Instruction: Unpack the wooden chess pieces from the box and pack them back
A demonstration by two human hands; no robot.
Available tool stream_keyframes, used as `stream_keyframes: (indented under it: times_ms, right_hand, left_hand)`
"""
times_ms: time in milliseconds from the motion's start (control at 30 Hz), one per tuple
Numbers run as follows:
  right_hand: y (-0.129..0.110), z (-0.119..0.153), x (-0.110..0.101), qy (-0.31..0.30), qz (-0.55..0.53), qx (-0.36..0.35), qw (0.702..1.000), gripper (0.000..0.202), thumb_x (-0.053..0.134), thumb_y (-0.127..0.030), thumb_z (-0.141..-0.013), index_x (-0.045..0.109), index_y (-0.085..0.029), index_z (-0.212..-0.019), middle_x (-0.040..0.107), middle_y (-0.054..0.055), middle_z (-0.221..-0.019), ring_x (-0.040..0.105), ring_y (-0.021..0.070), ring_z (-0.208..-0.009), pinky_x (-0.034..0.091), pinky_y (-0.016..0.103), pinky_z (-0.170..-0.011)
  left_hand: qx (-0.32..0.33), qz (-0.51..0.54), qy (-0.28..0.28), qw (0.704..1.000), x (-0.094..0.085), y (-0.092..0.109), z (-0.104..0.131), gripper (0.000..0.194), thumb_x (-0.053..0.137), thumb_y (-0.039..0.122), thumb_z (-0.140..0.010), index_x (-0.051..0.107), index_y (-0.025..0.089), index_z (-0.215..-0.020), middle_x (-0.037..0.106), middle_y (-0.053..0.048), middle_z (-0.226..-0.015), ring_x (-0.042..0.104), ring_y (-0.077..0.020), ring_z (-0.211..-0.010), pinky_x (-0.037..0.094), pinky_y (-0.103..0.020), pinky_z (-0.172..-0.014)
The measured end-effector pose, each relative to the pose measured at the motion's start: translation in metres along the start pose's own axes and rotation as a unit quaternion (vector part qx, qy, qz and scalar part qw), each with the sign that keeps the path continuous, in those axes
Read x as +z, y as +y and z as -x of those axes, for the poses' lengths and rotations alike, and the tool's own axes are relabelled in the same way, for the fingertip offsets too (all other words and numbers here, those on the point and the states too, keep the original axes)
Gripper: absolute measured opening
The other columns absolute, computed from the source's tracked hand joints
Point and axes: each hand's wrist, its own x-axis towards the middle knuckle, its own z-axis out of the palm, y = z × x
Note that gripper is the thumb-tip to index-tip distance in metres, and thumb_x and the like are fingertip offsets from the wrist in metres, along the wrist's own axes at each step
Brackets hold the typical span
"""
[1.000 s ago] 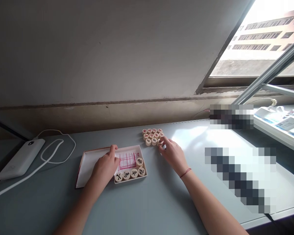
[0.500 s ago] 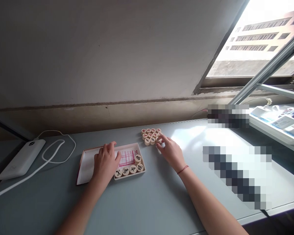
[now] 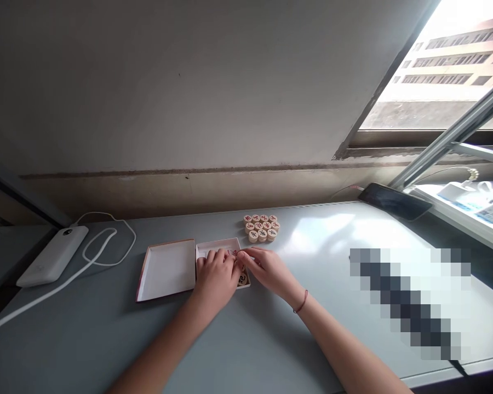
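My left hand (image 3: 217, 273) lies over a shallow white box (image 3: 203, 243), its fingers bent down and their tips partly hidden. My right hand (image 3: 269, 268) is at the box's right side, thumb and fingers drawn together close to the left thumb; anything between them is hidden. Under the hands, a round wooden Chinese chess piece (image 3: 242, 279) with a dark character shows in the box's near right corner. Beyond the right hand, several more Chinese chess pieces (image 3: 258, 226) stand grouped in three rows, red characters behind and dark ones in front.
The open box lid (image 3: 168, 271) lies left of the box. A white power bank (image 3: 53, 257) with a looped white cable (image 3: 92, 260) is at the left. A dark phone-like slab (image 3: 394, 201) leans at the back right by a white shelf (image 3: 476, 210). A blurred-out patch covers something at the right.
My right hand has left the grouped pieces and moved left to the box. My left hand has shifted right, off the lid and over the box. The view has turned slightly.
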Motion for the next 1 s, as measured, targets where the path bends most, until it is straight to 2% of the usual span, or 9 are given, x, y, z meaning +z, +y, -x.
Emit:
stream_keyframes:
  times_ms: [200,267,367,467,633,733,867,933,1000]
  right_hand:
    - [0.000,0.001,-0.002,0.000,-0.032,0.008,0.999,0.049,0.029,-0.046,-0.097,0.062,-0.020,-0.073,0.062,0.002,-0.068,0.054,0.0138,-0.061,0.040,0.023,-0.055]
    - [0.001,0.001,-0.004,0.004,-0.057,0.007,0.998,0.046,0.030,-0.044,-0.097,0.065,-0.019,-0.080,0.065,0.003,-0.074,0.056,0.0140,-0.065,0.043,0.024,-0.058]
    - [0.004,0.000,-0.009,-0.004,-0.095,0.009,0.995,0.033,0.042,-0.041,-0.094,0.067,-0.019,-0.096,0.068,0.004,-0.088,0.057,0.0120,-0.065,0.045,0.023,-0.058]
    - [0.004,0.001,-0.013,-0.034,-0.163,0.016,0.986,0.031,0.049,-0.042,-0.090,0.066,-0.019,-0.103,0.068,0.005,-0.097,0.056,0.0111,-0.067,0.045,0.022,-0.056]
    - [0.004,-0.001,-0.019,-0.064,-0.310,0.031,0.948,0.034,0.059,-0.046,-0.083,0.066,-0.017,-0.099,0.067,0.007,-0.092,0.058,0.0133,-0.075,0.047,0.025,-0.063]
    - [0.014,-0.003,-0.033,0.009,-0.337,0.086,0.937,0.038,0.065,-0.050,-0.077,0.065,-0.017,-0.096,0.066,0.005,-0.081,0.056,0.0126,-0.065,0.045,0.026,-0.057]
    - [0.046,-0.005,-0.057,0.174,-0.229,0.191,0.938,0.039,0.066,-0.050,-0.072,0.065,-0.016,-0.090,0.068,0.008,-0.081,0.059,0.0160,-0.067,0.044,0.028,-0.057]
    - [0.064,-0.004,-0.063,0.182,-0.152,0.231,0.944,0.033,0.064,-0.047,-0.072,0.065,-0.017,-0.085,0.069,0.009,-0.083,0.062,0.0193,-0.075,0.046,0.030,-0.062]
    - [0.078,-0.004,-0.064,0.160,-0.089,0.250,0.951,0.029,0.060,-0.044,-0.073,0.066,-0.017,-0.083,0.070,0.008,-0.082,0.063,0.0207,-0.079,0.046,0.030,-0.066]
  left_hand:
    - [-0.012,0.061,-0.021,0.998,-0.006,0.004,-0.001,0.018,0.047,0.030,-0.091,0.063,0.022,-0.094,0.070,-0.004,-0.094,0.057,-0.0267,-0.099,0.038,-0.038,-0.077]
    - [-0.020,0.092,-0.016,0.995,-0.008,0.001,-0.001,0.016,0.048,0.030,-0.091,0.062,0.024,-0.092,0.070,-0.003,-0.091,0.058,-0.0253,-0.096,0.039,-0.038,-0.078]
    - [-0.023,0.153,0.033,0.987,-0.009,-0.004,-0.001,0.016,0.048,0.032,-0.091,0.061,0.024,-0.093,0.070,-0.002,-0.093,0.059,-0.0230,-0.094,0.041,-0.037,-0.082]
    - [-0.018,0.253,0.056,0.966,-0.013,-0.007,-0.001,0.020,0.046,0.035,-0.091,0.060,0.023,-0.098,0.069,-0.004,-0.100,0.059,-0.0205,-0.095,0.044,-0.034,-0.084]
    - [-0.068,0.376,0.011,0.924,-0.019,-0.003,0.003,0.029,0.045,0.044,-0.090,0.060,0.022,-0.101,0.068,-0.004,-0.102,0.062,-0.0185,-0.093,0.049,-0.030,-0.080]
    - [-0.089,0.401,0.019,0.911,-0.020,-0.004,0.002,0.029,0.048,0.045,-0.088,0.062,0.023,-0.100,0.068,-0.003,-0.104,0.062,-0.0181,-0.092,0.048,-0.031,-0.084]
    - [-0.112,0.451,0.044,0.885,-0.016,-0.015,-0.001,0.030,0.053,0.045,-0.084,0.062,0.023,-0.102,0.067,-0.003,-0.102,0.063,-0.0181,-0.096,0.049,-0.030,-0.087]
    - [-0.122,0.475,0.043,0.870,-0.014,-0.019,-0.003,0.030,0.056,0.042,-0.082,0.063,0.022,-0.103,0.067,-0.004,-0.102,0.063,-0.0176,-0.095,0.050,-0.029,-0.086]
    - [-0.130,0.489,0.037,0.862,-0.013,-0.021,-0.004,0.031,0.058,0.038,-0.080,0.062,0.021,-0.107,0.066,-0.004,-0.102,0.064,-0.0171,-0.093,0.052,-0.029,-0.084]
